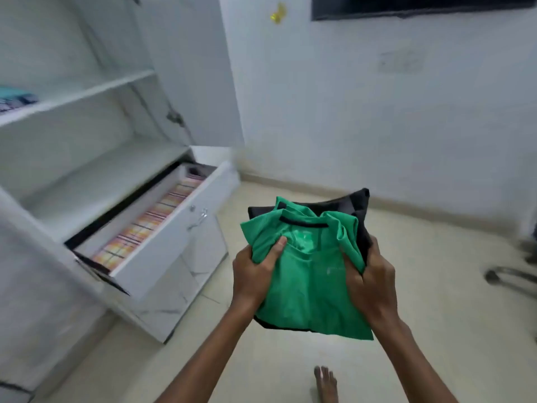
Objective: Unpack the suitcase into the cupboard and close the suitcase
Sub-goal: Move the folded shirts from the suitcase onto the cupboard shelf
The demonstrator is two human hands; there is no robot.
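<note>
Both hands, left [252, 274] and right [370, 282], have fingers clamped on a green shirt [305, 274] stacked on dark cloth [356, 207], up in the air near the cupboard [96, 91]. The shirt is bunched, so it may slide off. The blurry picture hides the bottom grip.

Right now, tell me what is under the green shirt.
A dark folded garment lies under the green shirt, showing at the far and right edges. Left hand and right hand grip both. Most of it is covered.
</note>
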